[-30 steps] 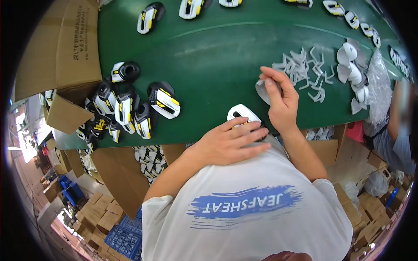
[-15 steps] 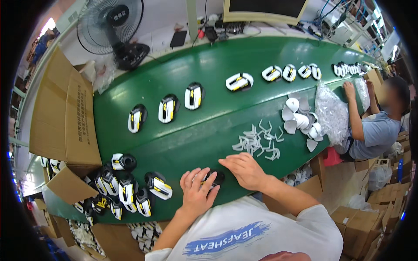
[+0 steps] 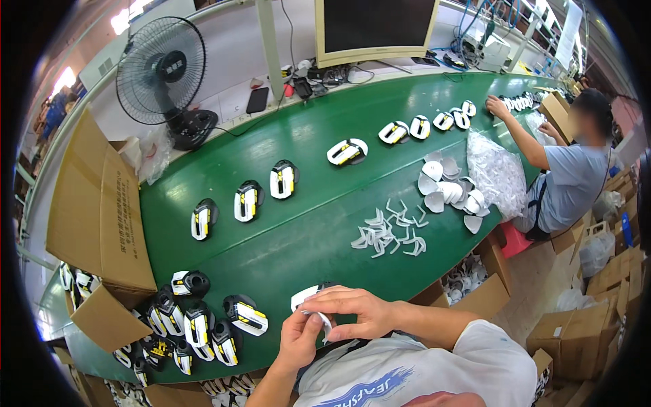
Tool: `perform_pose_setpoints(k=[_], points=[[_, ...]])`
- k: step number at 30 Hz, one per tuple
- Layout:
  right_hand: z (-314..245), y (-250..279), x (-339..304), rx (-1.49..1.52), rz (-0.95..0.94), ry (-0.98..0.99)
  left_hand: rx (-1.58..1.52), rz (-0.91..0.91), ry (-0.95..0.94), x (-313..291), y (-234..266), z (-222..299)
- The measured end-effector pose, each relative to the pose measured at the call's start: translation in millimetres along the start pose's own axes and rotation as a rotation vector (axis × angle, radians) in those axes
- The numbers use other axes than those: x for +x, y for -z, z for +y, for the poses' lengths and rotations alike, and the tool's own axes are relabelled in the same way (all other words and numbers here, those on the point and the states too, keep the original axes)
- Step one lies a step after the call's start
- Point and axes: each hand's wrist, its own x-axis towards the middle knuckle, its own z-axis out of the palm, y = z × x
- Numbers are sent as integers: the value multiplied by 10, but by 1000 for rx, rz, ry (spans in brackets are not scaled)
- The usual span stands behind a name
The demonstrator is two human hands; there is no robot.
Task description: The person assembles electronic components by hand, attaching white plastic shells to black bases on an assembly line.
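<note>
Close to my body, my left hand (image 3: 300, 339) pinches a thin curved white plastic piece (image 3: 327, 327) between thumb and fingers. My right hand (image 3: 357, 313) arches over from the other side, its fingers meeting the left fingertips at the same piece; part of it is hidden by them. Just beyond my hands a white-and-black plastic housing (image 3: 306, 294) lies on the green table, partly covered by my right hand. To the left sits another white, black and yellow housing (image 3: 245, 315), beside a cluster of similar housings (image 3: 199, 325).
Several housings (image 3: 283, 180) form a spaced row across the green table (image 3: 271, 261). Loose clear strips (image 3: 390, 234) and white shells (image 3: 441, 186) lie right of centre, near a plastic bag (image 3: 498, 176). A cardboard box (image 3: 95, 203) and fan (image 3: 169, 68) stand left; a co-worker (image 3: 576, 156) sits right.
My hands have drawn together nearer my body and now hold the curved white piece. The co-worker's arm has reached toward the far parts. The view has shifted.
</note>
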Motion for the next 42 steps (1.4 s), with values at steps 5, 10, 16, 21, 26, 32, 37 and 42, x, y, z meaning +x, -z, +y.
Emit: perform_pose_setpoints(k=[5,10,16,21,26,32,37,42], points=[[31,57,-120,-73,-16,63,-76,-49,70,-100,-58,-83],[-45,84,-109,-23,1,77,-18,-14,11,-67,-155,-72],[42,367,-301,65,190,-41,882,108,-334,200,27,256],[437,481,-325,-224,196,-54,1338,22,-407,284,196,129],[519,518,24,-523,-5,37,1327,-44,-298,302,425,-211],[467,539,199,-701,-194,78,1256,-50,-329,289,477,-273],[440,566,242,-811,-243,60,1250,-64,-401,302,515,-309],[505,532,244,-867,-276,136,1271,-39,-438,290,513,-313]])
